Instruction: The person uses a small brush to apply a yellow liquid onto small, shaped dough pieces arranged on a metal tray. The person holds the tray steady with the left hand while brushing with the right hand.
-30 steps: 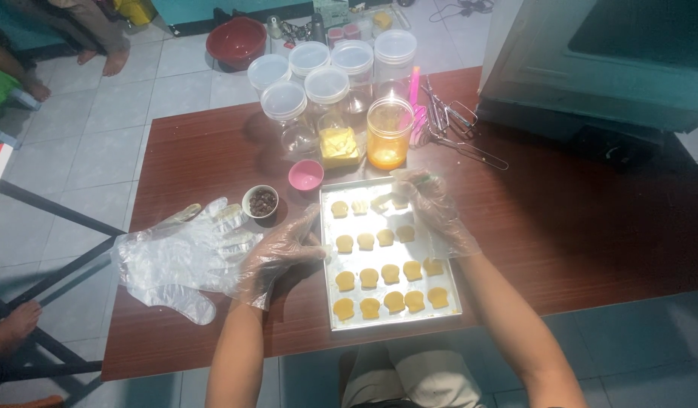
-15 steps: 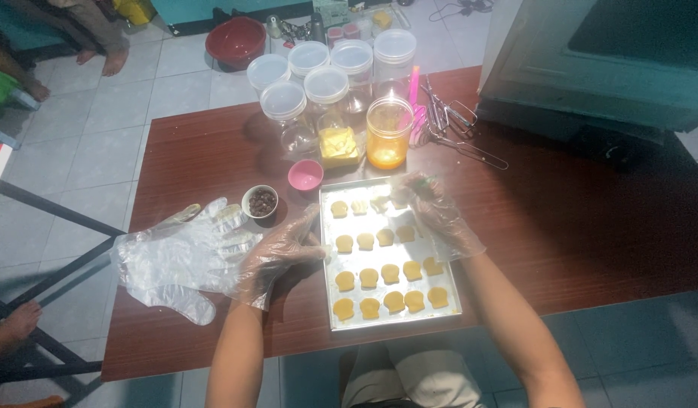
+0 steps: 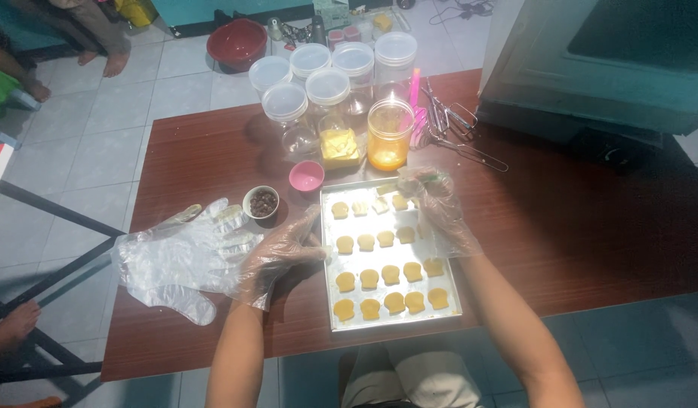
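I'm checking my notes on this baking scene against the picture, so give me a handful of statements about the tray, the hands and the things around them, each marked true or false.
1. Both hands wear clear plastic gloves. True: the left hand and the right hand are both gloved.
2. The baking tray is empty. False: it holds rows of small yellow dough pieces.
3. The left hand rests at the tray's left edge. True.
4. The small bowl of dark bits sits on the tray. False: it stands on the table, left of the tray.
5. The spare clear gloves lie to the right of the tray. False: they lie to its left.
6. The lidded clear jars stand beyond the tray. True.
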